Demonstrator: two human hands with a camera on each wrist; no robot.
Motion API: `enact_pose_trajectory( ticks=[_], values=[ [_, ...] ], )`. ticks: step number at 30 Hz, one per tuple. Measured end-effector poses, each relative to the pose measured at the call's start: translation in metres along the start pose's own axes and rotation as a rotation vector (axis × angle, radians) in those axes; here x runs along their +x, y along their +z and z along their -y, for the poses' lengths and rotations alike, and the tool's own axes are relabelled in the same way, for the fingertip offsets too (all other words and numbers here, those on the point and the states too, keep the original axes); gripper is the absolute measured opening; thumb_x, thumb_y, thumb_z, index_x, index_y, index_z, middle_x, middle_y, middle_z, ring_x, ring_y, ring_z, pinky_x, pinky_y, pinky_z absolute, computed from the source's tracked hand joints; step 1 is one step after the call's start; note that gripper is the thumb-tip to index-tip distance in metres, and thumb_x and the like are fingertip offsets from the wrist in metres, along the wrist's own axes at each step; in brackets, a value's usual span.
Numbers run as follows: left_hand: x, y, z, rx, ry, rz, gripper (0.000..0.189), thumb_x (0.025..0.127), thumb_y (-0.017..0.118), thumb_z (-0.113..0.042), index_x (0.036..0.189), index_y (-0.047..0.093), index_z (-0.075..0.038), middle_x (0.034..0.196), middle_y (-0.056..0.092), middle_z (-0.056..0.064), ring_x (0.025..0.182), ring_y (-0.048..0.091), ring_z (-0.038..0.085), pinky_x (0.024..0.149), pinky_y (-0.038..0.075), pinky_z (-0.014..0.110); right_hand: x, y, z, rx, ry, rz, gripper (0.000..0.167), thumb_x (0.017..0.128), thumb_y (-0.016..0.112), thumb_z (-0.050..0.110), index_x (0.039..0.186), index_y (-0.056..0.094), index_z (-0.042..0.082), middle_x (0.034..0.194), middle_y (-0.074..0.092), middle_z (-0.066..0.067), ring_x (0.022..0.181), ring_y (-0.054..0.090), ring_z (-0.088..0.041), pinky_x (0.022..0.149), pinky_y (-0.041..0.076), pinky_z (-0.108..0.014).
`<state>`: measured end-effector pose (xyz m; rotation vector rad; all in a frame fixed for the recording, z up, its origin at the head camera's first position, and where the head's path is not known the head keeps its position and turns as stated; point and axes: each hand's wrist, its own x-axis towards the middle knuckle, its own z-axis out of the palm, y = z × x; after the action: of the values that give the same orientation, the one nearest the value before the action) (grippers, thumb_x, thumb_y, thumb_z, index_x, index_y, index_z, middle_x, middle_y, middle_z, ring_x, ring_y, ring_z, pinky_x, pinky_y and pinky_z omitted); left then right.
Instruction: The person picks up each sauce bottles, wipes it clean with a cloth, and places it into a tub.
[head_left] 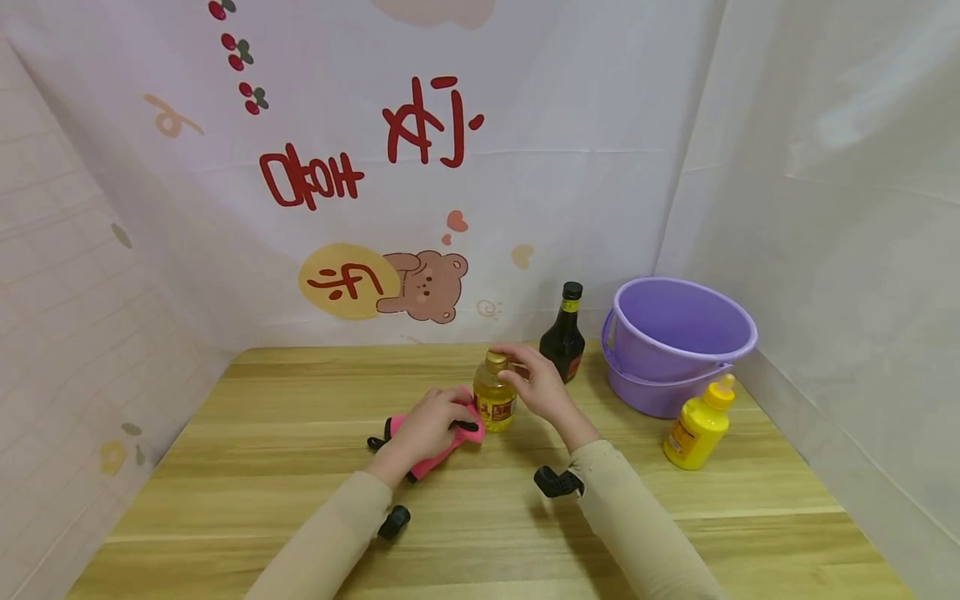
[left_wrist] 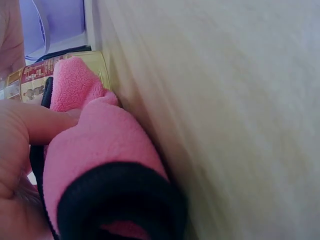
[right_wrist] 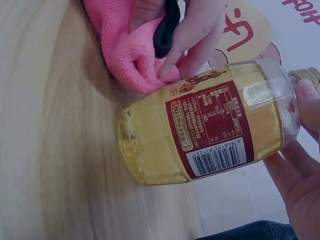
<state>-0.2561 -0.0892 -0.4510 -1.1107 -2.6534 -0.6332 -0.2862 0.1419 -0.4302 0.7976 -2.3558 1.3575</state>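
Golden-capped bottle [head_left: 495, 395] holds yellow liquid [right_wrist: 157, 137], probably oil.

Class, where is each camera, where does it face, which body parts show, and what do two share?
Head: worn there, facing forward, down at the brown wood-grain table; left hand, right hand, beige sleeves.
Left wrist: worn there, facing the pink, fuzzy, black-trimmed cloth; both hands partly.
Right wrist: worn there, facing the clear, gold-capped bottle; both hands partly.
Both wrist views share cloth and bottle.
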Motion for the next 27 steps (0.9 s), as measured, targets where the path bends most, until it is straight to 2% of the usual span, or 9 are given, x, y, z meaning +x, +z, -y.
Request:
enact_pose_trajectory(
  ticks=[4, 8, 13, 16, 19, 24, 27],
  values=[
    [0.0, -0.002, 0.002, -0.016, 0.003, 0.015, 0.035, 0.081, 0.068, 0.012, 0.098, 0.08, -0.016, 0.121, 0.064, 0.011, 0.107, 0.057, 0.034, 0.092, 0.048, 0.047, 0.001, 0.0, -0.002, 0.032, -0.007, 0.016, 0.04, 0.092, 0.067, 0.005, 0.131, 0.062, 0.009, 0.128, 0.06, -0.012, 0.116, 0.06, -0.032, 0.095, 0.051, -0.047],
    [-0.002, -0.007, 0.004, -0.067, 0.041, 0.0, 0.034, 0.078, 0.067, 0.015, 0.095, 0.079, -0.012, 0.118, 0.065, 0.012, 0.107, 0.06, 0.033, 0.093, 0.048, 0.047, 0.003, -0.002, -0.004, 0.048, -0.013, 0.04, 0.039, 0.093, 0.066, 0.004, 0.131, 0.062, 0.008, 0.129, 0.06, -0.014, 0.116, 0.06, -0.034, 0.096, 0.05, -0.05],
    [-0.002, -0.02, 0.007, -0.133, 0.044, -0.057, 0.035, 0.076, 0.066, 0.018, 0.096, 0.078, -0.008, 0.122, 0.065, 0.014, 0.113, 0.062, 0.032, 0.095, 0.051, 0.045, 0.004, -0.007, -0.002, 0.07, 0.023, 0.091, 0.038, 0.094, 0.064, 0.002, 0.132, 0.061, 0.009, 0.13, 0.06, -0.012, 0.117, 0.059, -0.031, 0.099, 0.048, -0.049],
    [-0.001, -0.029, 0.009, -0.175, 0.017, -0.094, 0.034, 0.078, 0.067, 0.016, 0.099, 0.078, -0.009, 0.127, 0.063, 0.014, 0.121, 0.058, 0.033, 0.099, 0.049, 0.046, 0.005, -0.01, -0.002, 0.092, 0.044, 0.125, 0.04, 0.094, 0.063, 0.001, 0.133, 0.06, 0.009, 0.131, 0.059, -0.011, 0.12, 0.057, -0.03, 0.101, 0.047, -0.049],
    [0.002, -0.038, 0.009, -0.196, 0.018, -0.14, 0.033, 0.079, 0.07, 0.014, 0.101, 0.079, -0.01, 0.129, 0.063, 0.012, 0.124, 0.055, 0.033, 0.101, 0.047, 0.045, 0.007, -0.013, -0.005, 0.113, 0.043, 0.151, 0.04, 0.095, 0.062, 0.0, 0.133, 0.059, 0.009, 0.132, 0.059, -0.012, 0.122, 0.056, -0.032, 0.101, 0.046, -0.05],
    [0.007, -0.049, 0.005, -0.215, 0.052, -0.21, 0.033, 0.077, 0.072, 0.014, 0.1, 0.079, -0.009, 0.128, 0.064, 0.01, 0.123, 0.056, 0.034, 0.101, 0.047, 0.047, 0.009, -0.016, -0.009, 0.153, 0.031, 0.189, 0.039, 0.095, 0.062, 0.001, 0.133, 0.059, 0.007, 0.132, 0.058, -0.014, 0.12, 0.057, -0.035, 0.102, 0.046, -0.051],
    [0.01, -0.053, 0.003, -0.227, 0.061, -0.226, 0.034, 0.077, 0.072, 0.014, 0.1, 0.08, -0.01, 0.129, 0.064, 0.01, 0.121, 0.056, 0.034, 0.1, 0.048, 0.046, 0.01, -0.017, -0.01, 0.166, 0.036, 0.207, 0.039, 0.094, 0.062, 0.001, 0.133, 0.059, 0.006, 0.133, 0.058, -0.014, 0.12, 0.057, -0.035, 0.102, 0.046, -0.05]
  ],
)
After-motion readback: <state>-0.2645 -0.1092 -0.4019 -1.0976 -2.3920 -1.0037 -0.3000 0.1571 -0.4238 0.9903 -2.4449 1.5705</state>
